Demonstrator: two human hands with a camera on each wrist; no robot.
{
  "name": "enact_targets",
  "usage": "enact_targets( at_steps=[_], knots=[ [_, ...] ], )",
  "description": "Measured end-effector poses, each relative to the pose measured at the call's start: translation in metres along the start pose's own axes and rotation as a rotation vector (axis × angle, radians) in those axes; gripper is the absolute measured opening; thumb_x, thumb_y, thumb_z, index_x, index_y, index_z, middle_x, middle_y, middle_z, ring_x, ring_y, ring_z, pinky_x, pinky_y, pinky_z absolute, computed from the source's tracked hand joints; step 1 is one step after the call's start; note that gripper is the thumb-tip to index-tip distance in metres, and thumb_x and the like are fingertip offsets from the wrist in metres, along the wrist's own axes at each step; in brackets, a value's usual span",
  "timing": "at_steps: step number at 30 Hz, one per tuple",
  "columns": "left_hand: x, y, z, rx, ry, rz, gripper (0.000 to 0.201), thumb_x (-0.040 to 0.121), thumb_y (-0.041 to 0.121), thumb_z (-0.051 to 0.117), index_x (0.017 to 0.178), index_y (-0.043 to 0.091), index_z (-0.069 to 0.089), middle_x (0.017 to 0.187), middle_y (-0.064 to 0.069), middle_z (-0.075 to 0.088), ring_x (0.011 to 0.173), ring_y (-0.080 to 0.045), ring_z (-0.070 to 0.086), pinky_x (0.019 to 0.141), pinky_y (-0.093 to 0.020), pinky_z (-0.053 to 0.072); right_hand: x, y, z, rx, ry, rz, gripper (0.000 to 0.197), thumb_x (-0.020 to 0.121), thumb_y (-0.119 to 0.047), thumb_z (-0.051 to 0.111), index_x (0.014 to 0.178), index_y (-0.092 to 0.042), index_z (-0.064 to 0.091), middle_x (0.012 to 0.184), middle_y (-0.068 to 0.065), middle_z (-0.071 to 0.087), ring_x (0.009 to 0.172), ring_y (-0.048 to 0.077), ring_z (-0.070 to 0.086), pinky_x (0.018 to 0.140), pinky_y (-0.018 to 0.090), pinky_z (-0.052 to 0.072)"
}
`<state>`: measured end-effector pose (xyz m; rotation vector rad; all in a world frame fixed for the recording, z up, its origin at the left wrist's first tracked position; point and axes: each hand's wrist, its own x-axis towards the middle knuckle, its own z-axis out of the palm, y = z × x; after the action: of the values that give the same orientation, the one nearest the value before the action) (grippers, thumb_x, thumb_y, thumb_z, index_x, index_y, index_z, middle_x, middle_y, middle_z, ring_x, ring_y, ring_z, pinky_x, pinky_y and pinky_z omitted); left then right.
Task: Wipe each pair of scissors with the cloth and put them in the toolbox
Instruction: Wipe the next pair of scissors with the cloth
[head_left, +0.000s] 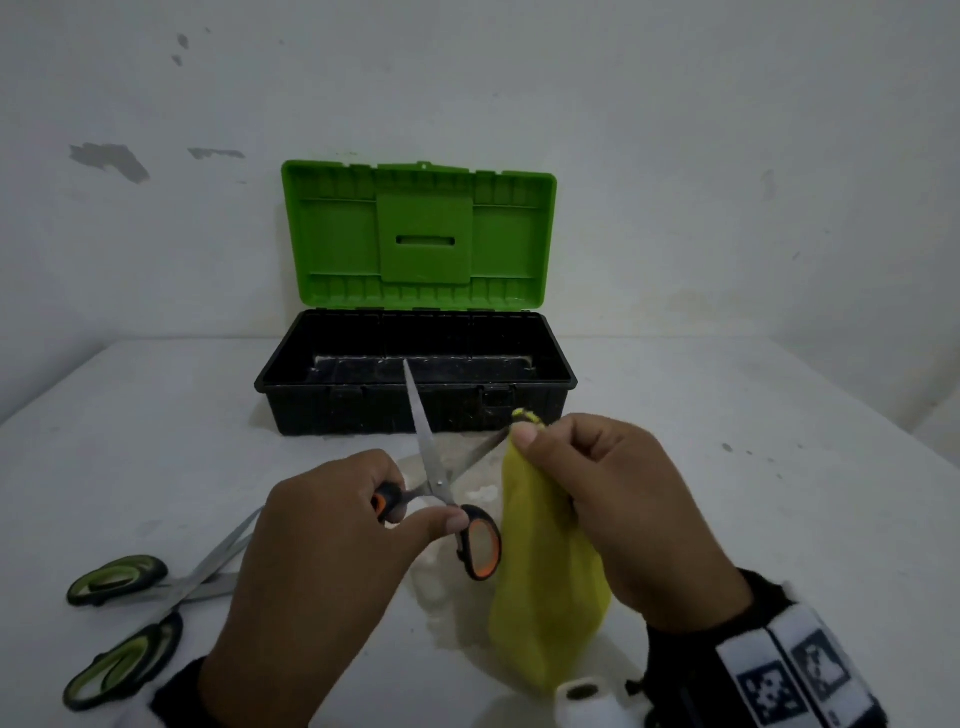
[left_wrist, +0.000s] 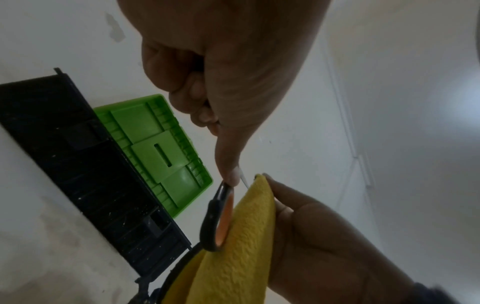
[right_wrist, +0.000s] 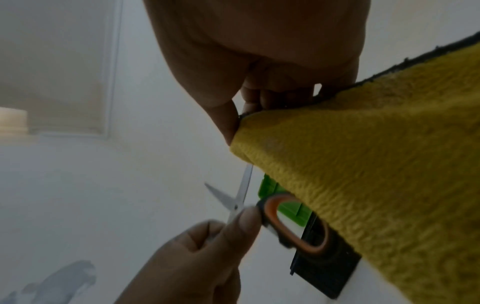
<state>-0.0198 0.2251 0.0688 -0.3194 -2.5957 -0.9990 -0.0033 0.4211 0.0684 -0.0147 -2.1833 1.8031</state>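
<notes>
White wall (head_left: 675, 130), marked with grey patches of chipped paint, stands behind a white bench (head_left: 753, 467). At the back of the bench a toolbox (head_left: 415, 410) is set with its green lid (head_left: 418, 236) raised upright; nothing can be made out inside its black tray.

Above the bench, in front of the toolbox, a pair of orange-handled scissors (head_left: 439, 483) is held in the left hand (head_left: 322, 561), its grip closed on the handles: one loop is hidden under curled fingers, and the thumb is pressed by the other loop. The blades are spread wide, one pointed toward the toolbox, the other angled to the right. That right-hand blade's tip is pinched through a yellow cloth (head_left: 545, 582) by the thumb and fingers of the right hand (head_left: 623, 509), whose grip is closed on the fabric. The rest of the cloth hangs down below that hand.

Two pairs of green-handled scissors (head_left: 130, 613) are laid on the bench at the left, well apart from the toolbox, blades crossing.
</notes>
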Motion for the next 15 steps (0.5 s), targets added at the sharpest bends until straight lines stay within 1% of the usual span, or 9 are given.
enact_targets(
  at_steps=[2,3,5,6,8,9,12,14,15],
  knots=[
    [0.000,0.002,0.003,0.050,0.010,0.046,0.048,0.057,0.063,0.077,0.054,0.028,0.044,0.048,0.007,0.047,0.047,-0.006,0.044,0.045,-0.022,0.033,-0.004,0.001,0.010,-0.096,-0.017,-0.018,0.041,0.091,-0.038,0.070,0.065,-0.007,0.064,0.054,-0.006,0.050,0.052,0.008,0.046,0.049,0.013,0.039],
    [0.000,0.003,0.004,0.084,0.012,0.070,0.049,0.057,0.062,0.076,0.053,0.029,0.039,0.048,0.009,0.044,0.047,-0.005,0.041,0.045,-0.022,0.030,-0.004,0.003,0.016,-0.123,-0.027,-0.008,0.040,0.090,-0.040,0.069,0.065,-0.009,0.065,0.054,-0.007,0.054,0.052,0.008,0.051,0.051,0.014,0.043],
    [-0.001,0.004,0.003,0.154,0.009,0.133,0.052,0.057,0.060,0.076,0.054,0.031,0.033,0.048,0.012,0.036,0.045,-0.003,0.033,0.044,-0.020,0.023,-0.005,0.006,0.023,-0.089,-0.052,0.048,0.041,0.090,-0.043,0.069,0.067,-0.009,0.068,0.060,0.000,0.065,0.059,0.018,0.064,0.059,0.027,0.056],
    [-0.001,0.003,0.002,0.186,0.005,0.165,0.052,0.057,0.059,0.077,0.056,0.031,0.033,0.048,0.012,0.032,0.043,-0.002,0.029,0.043,-0.017,0.020,-0.004,0.007,0.026,-0.059,-0.049,0.085,0.042,0.090,-0.043,0.069,0.067,-0.007,0.067,0.060,0.001,0.066,0.059,0.020,0.064,0.059,0.030,0.056],
    [-0.002,0.003,-0.002,0.234,-0.021,0.196,0.049,0.057,0.056,0.080,0.057,0.028,0.040,0.048,0.011,0.033,0.041,-0.003,0.028,0.042,-0.015,0.017,-0.003,0.006,0.026,-0.040,-0.011,0.132,0.047,0.089,-0.044,0.069,0.065,-0.004,0.065,0.053,-0.004,0.057,0.052,0.011,0.054,0.054,0.021,0.048],
    [-0.003,0.001,-0.002,0.247,-0.014,0.208,0.048,0.057,0.053,0.082,0.056,0.025,0.043,0.048,0.010,0.036,0.040,-0.006,0.030,0.042,-0.014,0.017,-0.002,0.007,0.025,-0.032,0.017,0.145,0.049,0.089,-0.044,0.069,0.066,-0.001,0.064,0.053,-0.002,0.054,0.052,0.011,0.051,0.053,0.020,0.046],
    [-0.005,0.001,-0.002,0.278,0.012,0.247,0.048,0.055,0.046,0.088,0.055,0.021,0.047,0.047,0.008,0.039,0.040,-0.008,0.029,0.045,-0.012,0.012,0.000,0.007,0.023,0.030,0.071,0.172,0.052,0.088,-0.045,0.069,0.071,0.003,0.065,0.058,0.007,0.055,0.056,0.017,0.052,0.057,0.029,0.048],
    [-0.005,0.000,-0.001,0.280,0.034,0.268,0.047,0.055,0.044,0.089,0.055,0.020,0.049,0.047,0.008,0.039,0.040,-0.007,0.028,0.046,-0.011,0.011,-0.004,0.005,0.026,0.023,0.030,0.170,0.050,0.088,-0.046,0.068,0.074,0.002,0.068,0.060,0.012,0.060,0.056,0.022,0.056,0.059,0.031,0.052],
    [-0.005,-0.002,0.001,0.276,0.041,0.283,0.046,0.056,0.044,0.088,0.055,0.019,0.050,0.047,0.007,0.040,0.040,-0.008,0.029,0.046,-0.011,0.012,-0.007,0.004,0.029,0.021,-0.013,0.162,0.049,0.089,-0.045,0.068,0.074,0.001,0.069,0.064,0.015,0.066,0.058,0.027,0.061,0.062,0.035,0.055]
  ],
)
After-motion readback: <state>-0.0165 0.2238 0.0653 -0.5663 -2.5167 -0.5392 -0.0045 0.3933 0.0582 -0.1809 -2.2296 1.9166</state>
